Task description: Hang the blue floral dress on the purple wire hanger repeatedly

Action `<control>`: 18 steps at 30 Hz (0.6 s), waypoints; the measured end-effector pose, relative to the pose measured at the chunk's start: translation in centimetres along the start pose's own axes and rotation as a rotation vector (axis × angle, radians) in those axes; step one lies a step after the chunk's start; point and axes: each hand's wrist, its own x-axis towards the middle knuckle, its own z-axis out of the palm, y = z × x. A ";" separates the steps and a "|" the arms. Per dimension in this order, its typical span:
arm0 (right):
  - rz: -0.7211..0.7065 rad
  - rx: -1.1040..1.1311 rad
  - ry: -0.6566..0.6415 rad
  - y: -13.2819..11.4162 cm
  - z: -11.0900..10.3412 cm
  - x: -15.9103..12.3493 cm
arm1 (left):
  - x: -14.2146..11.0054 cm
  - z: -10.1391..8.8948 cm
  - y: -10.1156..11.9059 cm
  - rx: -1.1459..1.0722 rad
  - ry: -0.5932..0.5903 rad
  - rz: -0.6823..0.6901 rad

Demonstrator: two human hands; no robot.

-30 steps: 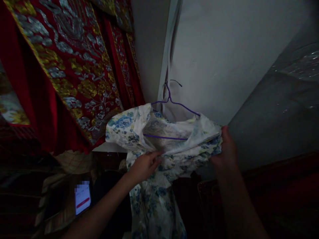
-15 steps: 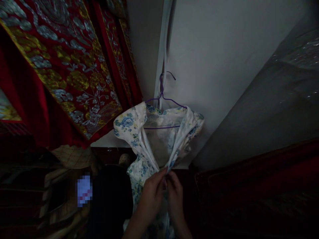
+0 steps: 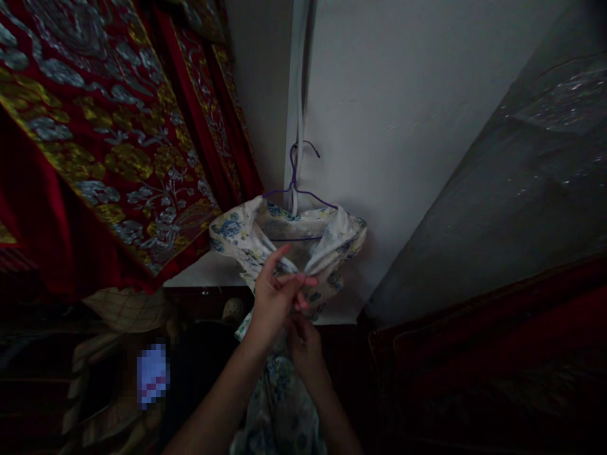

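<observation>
A white dress (image 3: 233,226) with blue flowers hangs from a purple wire hanger (image 3: 313,194). Its neckline is open in a V, and the lower part drapes down between my forearms. At the bottom of the V, my left hand (image 3: 277,292) pinches the front edge with thumb and fingers, its index finger raised. Just below, my right hand (image 3: 306,344) has its fingers closed on the dress front. What exactly lies between the right fingertips is hidden.
Red cloth (image 3: 133,139) with gold and silver embroidery hangs at left. Behind the dress are a pale wall (image 3: 379,126) and a white cord (image 3: 300,95). Clear plastic sheeting (image 3: 535,164) covers the right side. A lit, blurred screen (image 3: 153,376) shows at lower left.
The two sides of the neckline are drawn closer together. My left hand has moved up and left, its index finger now lifted, while my right hand sits slightly lower and left.
</observation>
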 end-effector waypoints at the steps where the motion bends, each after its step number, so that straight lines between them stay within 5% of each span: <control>1: 0.004 -0.012 -0.013 0.5 -0.3 0.3 | 1.1 0.3 1.3 0.008 -0.020 0.046; 6: 0.003 -0.072 -0.055 3.6 -3.3 1.3 | 5.0 1.9 7.1 0.073 -0.069 0.296; 10: -0.016 -0.085 -0.122 3.5 -5.3 3.0 | 5.7 3.1 8.7 0.122 -0.150 0.372; 13: -0.104 -0.046 -0.081 -0.7 -6.7 5.6 | 5.2 3.2 7.9 0.163 -0.187 0.378; 18: -0.479 -0.010 0.055 -12.1 -8.8 11.5 | 4.5 2.5 6.1 0.246 -0.221 0.411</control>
